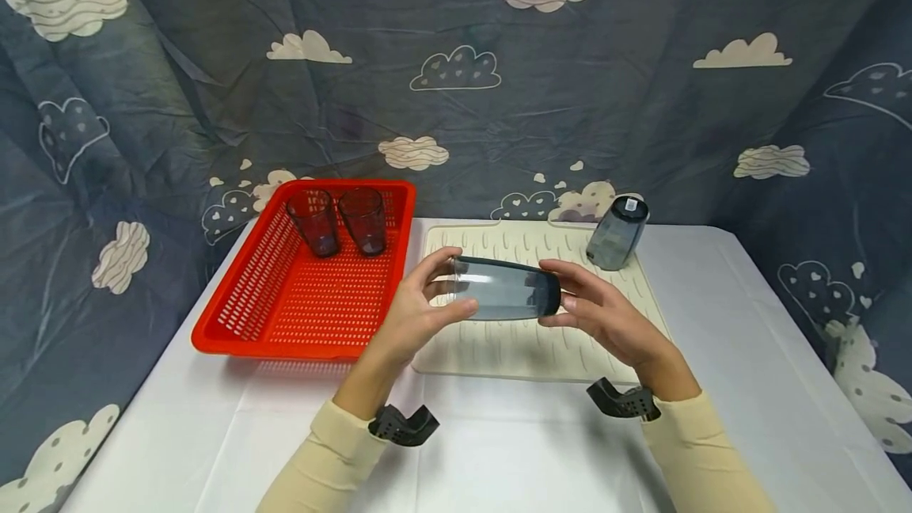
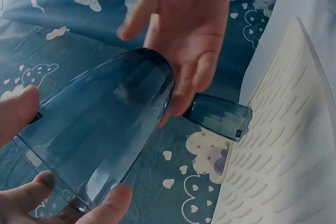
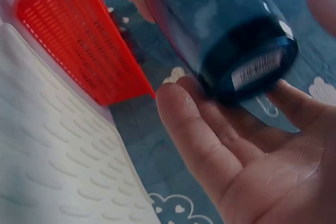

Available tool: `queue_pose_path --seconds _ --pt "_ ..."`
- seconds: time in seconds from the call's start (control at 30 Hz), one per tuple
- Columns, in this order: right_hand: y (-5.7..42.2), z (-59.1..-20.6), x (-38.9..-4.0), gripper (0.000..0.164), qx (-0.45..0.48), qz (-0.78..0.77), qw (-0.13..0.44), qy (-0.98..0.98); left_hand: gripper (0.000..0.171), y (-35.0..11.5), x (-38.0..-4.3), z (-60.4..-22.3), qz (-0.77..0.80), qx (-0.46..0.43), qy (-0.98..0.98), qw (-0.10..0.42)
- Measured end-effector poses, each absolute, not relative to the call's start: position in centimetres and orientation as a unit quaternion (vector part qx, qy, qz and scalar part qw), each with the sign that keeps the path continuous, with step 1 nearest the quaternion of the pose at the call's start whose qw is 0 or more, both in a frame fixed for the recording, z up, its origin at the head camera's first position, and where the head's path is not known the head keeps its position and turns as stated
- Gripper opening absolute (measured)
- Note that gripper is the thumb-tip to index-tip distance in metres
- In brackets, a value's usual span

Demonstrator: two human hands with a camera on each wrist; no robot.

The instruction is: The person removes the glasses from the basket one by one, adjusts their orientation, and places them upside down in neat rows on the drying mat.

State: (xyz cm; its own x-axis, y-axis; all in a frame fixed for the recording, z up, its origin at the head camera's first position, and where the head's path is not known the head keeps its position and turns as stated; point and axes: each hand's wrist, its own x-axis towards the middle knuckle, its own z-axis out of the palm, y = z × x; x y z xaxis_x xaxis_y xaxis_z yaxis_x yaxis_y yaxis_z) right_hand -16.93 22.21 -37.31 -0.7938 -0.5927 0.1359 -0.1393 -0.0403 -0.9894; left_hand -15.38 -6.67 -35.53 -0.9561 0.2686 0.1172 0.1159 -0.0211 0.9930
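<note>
A blue-grey drinking glass (image 1: 499, 289) lies sideways in the air over the cream ribbed mat (image 1: 470, 356), its mouth to the left and its dark base to the right. My left hand (image 1: 413, 315) grips it near the rim, thumb in front. At the base end is my right hand (image 1: 609, 313), its fingers spread and loosely bent. In the right wrist view, a barcode label shows on the base of the glass (image 3: 210, 19), with the right fingers just below and the thumb apart. Another glass (image 1: 614, 240) stands upside down at the mat's back right corner.
To the left sits a red perforated basket (image 1: 299, 352), with two tinted glasses (image 1: 312, 220) standing at its back. A white cloth (image 1: 513, 450) covers the table. Behind hangs a dark curtain (image 1: 442, 14) with cloud prints.
</note>
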Motion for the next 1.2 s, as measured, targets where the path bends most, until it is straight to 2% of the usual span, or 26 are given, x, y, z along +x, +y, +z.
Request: queue_pose_path --seconds 0.23,0.57,0.8,1.2 --pt "21.1 -36.9 -16.6 0.059 -0.243 -0.653 0.172 0.696 0.069 -5.8 -15.8 -35.3 0.689 0.169 0.701 0.072" --pt "20.2 -37.1 -16.6 0.051 -0.215 -0.658 0.102 0.714 0.070 -6.4 -16.3 -35.6 0.717 0.185 0.667 0.077" --pt "19.8 -36.6 -16.2 0.048 -0.184 -0.650 0.098 0.731 0.069 -6.5 -16.4 -36.1 0.724 0.189 0.659 0.076" --pt "19.2 -35.9 -15.9 0.052 -0.176 -0.649 0.068 0.737 0.071 -7.0 -16.7 -36.4 0.723 0.202 0.655 0.087"
